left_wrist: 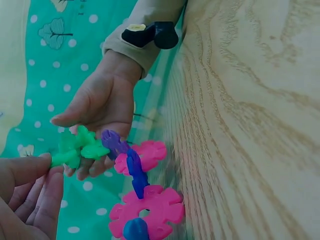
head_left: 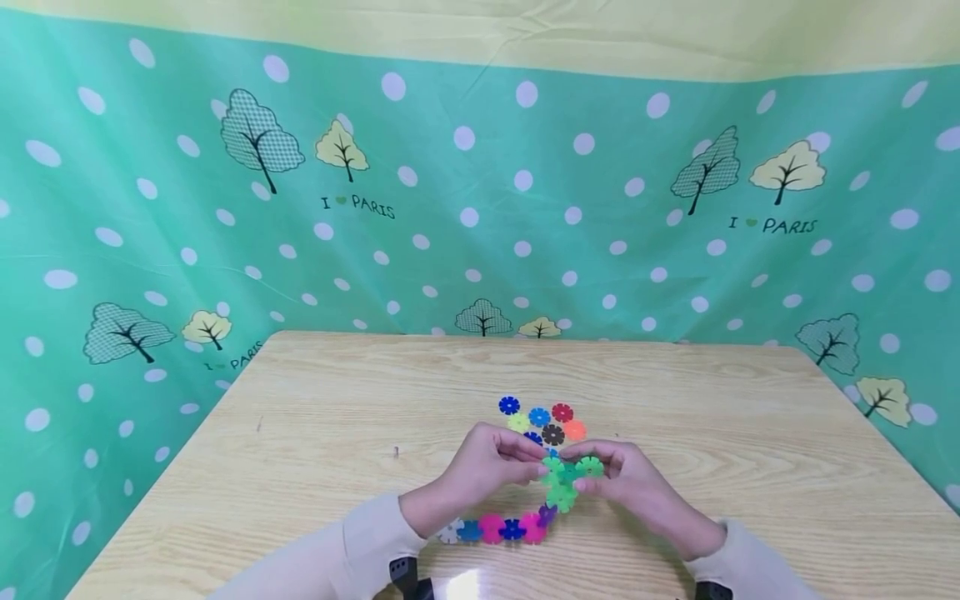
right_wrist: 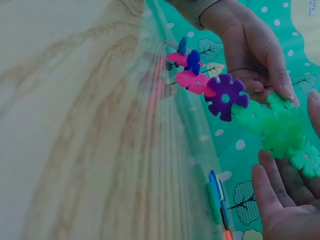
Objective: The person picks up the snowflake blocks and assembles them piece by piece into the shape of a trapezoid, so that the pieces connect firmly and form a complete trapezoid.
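Over the table, my left hand (head_left: 480,462) pinches a green notched flower disc (head_left: 553,469) between thumb and fingers. Several green discs (right_wrist: 280,131) are slotted into a cluster there. From the cluster runs a chain with a purple disc (right_wrist: 226,97), a pink disc (left_wrist: 150,212) and a dark blue disc (head_left: 512,529), down to a whitish disc (head_left: 450,531) on the table by my left wrist. My right hand (head_left: 626,479) is at the cluster's right side, thumb apart and fingers loosely extended; whether its fingertips touch the green discs is unclear.
Beyond my hands lies a group of loose discs, among them a red disc (head_left: 562,412), a brown disc (head_left: 552,434), an orange disc (head_left: 574,429) and a light blue disc (head_left: 539,417). A green dotted curtain (head_left: 420,275) hangs behind the wooden table (head_left: 337,400).
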The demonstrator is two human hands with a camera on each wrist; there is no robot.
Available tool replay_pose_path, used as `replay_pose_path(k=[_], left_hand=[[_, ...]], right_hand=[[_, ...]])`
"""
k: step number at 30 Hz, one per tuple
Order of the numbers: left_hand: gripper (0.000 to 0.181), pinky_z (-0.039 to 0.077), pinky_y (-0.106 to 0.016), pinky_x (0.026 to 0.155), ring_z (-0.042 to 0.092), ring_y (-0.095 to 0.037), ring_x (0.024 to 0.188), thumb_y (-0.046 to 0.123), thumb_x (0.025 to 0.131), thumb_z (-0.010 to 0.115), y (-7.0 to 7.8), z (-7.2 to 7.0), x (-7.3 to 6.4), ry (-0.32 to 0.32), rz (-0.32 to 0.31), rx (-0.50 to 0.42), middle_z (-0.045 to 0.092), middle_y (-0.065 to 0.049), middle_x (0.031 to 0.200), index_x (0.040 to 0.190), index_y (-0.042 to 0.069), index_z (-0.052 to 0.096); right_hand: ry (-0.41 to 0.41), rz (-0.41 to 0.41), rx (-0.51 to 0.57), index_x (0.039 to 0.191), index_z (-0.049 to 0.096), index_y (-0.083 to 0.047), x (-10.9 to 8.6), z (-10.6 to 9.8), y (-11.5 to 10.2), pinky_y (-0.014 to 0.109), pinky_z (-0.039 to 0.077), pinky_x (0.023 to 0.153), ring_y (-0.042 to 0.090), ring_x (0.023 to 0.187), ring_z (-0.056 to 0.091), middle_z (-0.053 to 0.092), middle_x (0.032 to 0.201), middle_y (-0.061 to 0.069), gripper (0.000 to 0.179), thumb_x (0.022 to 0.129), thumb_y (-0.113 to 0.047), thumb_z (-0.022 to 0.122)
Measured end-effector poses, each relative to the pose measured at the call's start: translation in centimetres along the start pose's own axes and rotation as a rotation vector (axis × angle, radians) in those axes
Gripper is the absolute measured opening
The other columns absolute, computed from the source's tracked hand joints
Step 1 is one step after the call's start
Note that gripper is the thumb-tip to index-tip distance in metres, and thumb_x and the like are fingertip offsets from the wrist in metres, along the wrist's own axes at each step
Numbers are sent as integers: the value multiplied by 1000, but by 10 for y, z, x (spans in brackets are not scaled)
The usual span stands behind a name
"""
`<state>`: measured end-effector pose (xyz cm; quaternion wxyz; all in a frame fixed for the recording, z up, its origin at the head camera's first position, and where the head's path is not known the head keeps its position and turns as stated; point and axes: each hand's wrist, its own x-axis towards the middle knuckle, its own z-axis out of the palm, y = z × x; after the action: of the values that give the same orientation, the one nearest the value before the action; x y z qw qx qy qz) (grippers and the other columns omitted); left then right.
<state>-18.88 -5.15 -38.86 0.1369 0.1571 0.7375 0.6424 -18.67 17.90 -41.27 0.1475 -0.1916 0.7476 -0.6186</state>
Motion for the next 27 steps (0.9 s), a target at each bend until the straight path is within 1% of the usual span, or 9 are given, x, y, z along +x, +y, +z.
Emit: replay_pose_path(k=[3,7,10,12,15,17,21,25,27], left_hand=[[14,58,-32,67,68,-19,72,7,79,74,-1,0,-1,-3,1,-17,72,-12,82,91,1,73],[15,58,-31,68,68,-17,72,6,78,74,-1,1,-3,10,0,-52,72,-12,83,92,1,72],[16,57,-30,68,69,-17,72,5,78,75,-2,2,-3,25,-12,-84,72,-13,84,93,0,72],[16,57,-30,69,69,-17,72,5,78,75,-2,3,-4,35,-22,-99,72,-13,84,93,0,72],[16,57,-31,68,69,-18,72,5,78,75,-3,5,-4,48,-27,-115,72,-13,84,93,-1,72],[16,57,-31,68,69,-18,72,5,78,75,-3,6,-4,50,-28,-119,72,-14,84,93,-1,72],[16,57,-31,67,69,-18,72,5,78,75,-3,6,-2,34,-33,-99,72,-13,84,92,0,72],[17,58,-32,67,69,-17,74,6,78,75,-4,1,0,28,-44,-68,72,-11,85,93,0,72],[18,58,-31,69,69,-18,76,5,78,75,-5,-3,2,28,-51,-69,72,-11,86,95,0,71]], right_hand=[[18,-15,-57,116,61,2,1,2,-2,30,46,94,10,106,59,63,118,14,30,91,-16,61],[98,23,-129,109,66,-2,3,8,-7,39,38,95,14,106,57,67,110,8,27,93,-23,58],[127,58,-79,108,65,1,5,14,-9,36,41,93,17,103,59,68,107,7,29,91,-22,62],[130,78,-43,108,65,2,5,16,-9,33,43,91,17,101,59,68,105,7,30,89,-21,64],[115,84,12,108,64,4,5,18,-10,29,47,88,17,98,60,68,103,6,30,88,-19,65],[90,73,35,107,64,5,4,18,-10,27,49,85,16,96,60,68,101,4,29,88,-17,65],[38,57,75,104,64,6,4,15,-9,26,50,81,14,91,60,68,96,-2,26,88,-14,65],[10,45,75,102,67,3,0,6,-5,27,49,81,13,89,60,68,94,-5,21,88,-12,64],[-4,31,66,100,68,0,-3,0,-3,27,48,82,13,89,59,68,93,-6,17,88,-11,64]])
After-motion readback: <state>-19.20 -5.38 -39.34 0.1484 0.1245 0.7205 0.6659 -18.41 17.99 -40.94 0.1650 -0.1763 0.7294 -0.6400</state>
